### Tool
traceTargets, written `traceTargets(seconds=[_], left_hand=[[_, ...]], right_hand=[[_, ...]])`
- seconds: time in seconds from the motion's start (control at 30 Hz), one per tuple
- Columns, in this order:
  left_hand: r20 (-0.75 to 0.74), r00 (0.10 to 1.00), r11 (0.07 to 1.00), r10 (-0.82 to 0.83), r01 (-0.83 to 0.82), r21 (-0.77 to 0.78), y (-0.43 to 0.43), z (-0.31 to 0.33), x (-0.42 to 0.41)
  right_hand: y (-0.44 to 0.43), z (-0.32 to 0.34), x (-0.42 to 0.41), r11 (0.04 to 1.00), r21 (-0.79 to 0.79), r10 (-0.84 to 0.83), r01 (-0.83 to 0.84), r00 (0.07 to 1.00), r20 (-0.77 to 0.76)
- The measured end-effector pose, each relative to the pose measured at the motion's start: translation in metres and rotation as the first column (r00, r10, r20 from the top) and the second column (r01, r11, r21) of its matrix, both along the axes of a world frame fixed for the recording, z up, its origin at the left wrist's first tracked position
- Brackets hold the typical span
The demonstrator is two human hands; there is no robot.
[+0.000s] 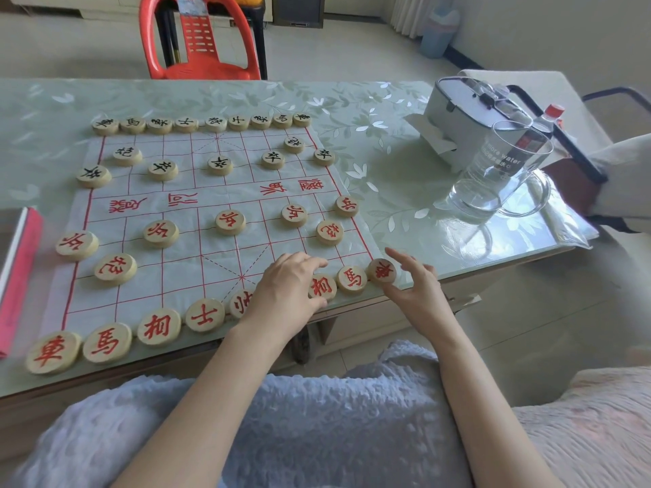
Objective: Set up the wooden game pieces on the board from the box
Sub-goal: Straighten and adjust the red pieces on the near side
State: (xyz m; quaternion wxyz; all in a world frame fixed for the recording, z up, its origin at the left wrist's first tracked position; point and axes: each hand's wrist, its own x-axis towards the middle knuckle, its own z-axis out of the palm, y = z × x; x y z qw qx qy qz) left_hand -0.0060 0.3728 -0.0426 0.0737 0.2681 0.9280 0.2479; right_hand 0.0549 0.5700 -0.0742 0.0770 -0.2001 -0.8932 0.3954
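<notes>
A white paper board (197, 241) with a red grid lies on the table. Black-lettered wooden pieces (215, 124) fill the far rows. Red-lettered ones stand in the near rows, among them a piece (53, 352) at the near left corner. My left hand (287, 288) lies over the near row, thumb and fingers curled at the left edge of a red piece (324, 287). Whatever is under the palm is hidden. My right hand (412, 287) hovers with spread fingers just right of the end piece (382, 271), at the table's edge.
A pink box (17, 276) lies at the left edge of the table (387, 135). At the right stand a glass mug (500, 177), a water bottle (539, 128) and a white case (461, 110). A red chair (204, 40) stands behind the table.
</notes>
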Motion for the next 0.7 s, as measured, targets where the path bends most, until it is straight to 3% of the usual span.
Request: traceTargets(seconds=[0.07, 0.2, 0.43, 0.7], left_hand=[[0.006, 1.0, 1.0, -0.004, 0.004, -0.007, -0.0003, -0.0008, 0.0002], [0.011, 1.0, 0.999, 0.008, -0.007, -0.032, -0.0005, -0.0017, -0.0002], [0.011, 1.0, 0.999, 0.011, -0.01, -0.031, -0.0006, -0.0037, -0.0003], [0.005, 1.0, 0.999, 0.026, -0.026, -0.035, 0.0002, -0.0065, -0.0014]], right_hand=[[-0.002, 0.0026, -0.0007, 1.0, 0.0, -0.002, 0.002, 1.0, 0.02], [-0.0018, 0.0005, -0.0068, 0.987, 0.154, -0.06, 0.055, 0.998, 0.028], [-0.0003, 0.0002, 0.0006, 1.0, -0.012, 0.006, -0.006, 0.999, 0.036], [0.0006, -0.0024, -0.0074, 0.997, 0.044, -0.056, 0.057, 0.998, -0.008]])
